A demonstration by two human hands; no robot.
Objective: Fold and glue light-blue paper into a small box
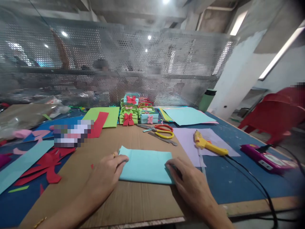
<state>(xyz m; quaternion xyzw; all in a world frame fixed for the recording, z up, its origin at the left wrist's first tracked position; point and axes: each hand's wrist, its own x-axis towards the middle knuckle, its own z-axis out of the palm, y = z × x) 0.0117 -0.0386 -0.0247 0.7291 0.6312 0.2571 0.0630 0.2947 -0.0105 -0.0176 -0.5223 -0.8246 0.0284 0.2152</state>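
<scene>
A folded sheet of light blue paper (146, 166) lies on the brown cardboard (143, 198) in front of me. My left hand (108, 171) grips its left edge, thumb and fingers closed on it, near a small raised corner. At the right edge, my right hand (189, 176) is closed on the paper too, its fingertips partly hidden. Beyond the paper rest scissors with red and yellow handles (164, 131) and a grey blade (164, 140).
A yellow glue gun (209, 147) lies on lilac paper (186, 143), its cord running to the right. Small paper boxes with bows (128, 119) stand at the back. Red scraps (51, 165) are at left, a purple power strip (265, 159) and green bottle (206, 100) at right.
</scene>
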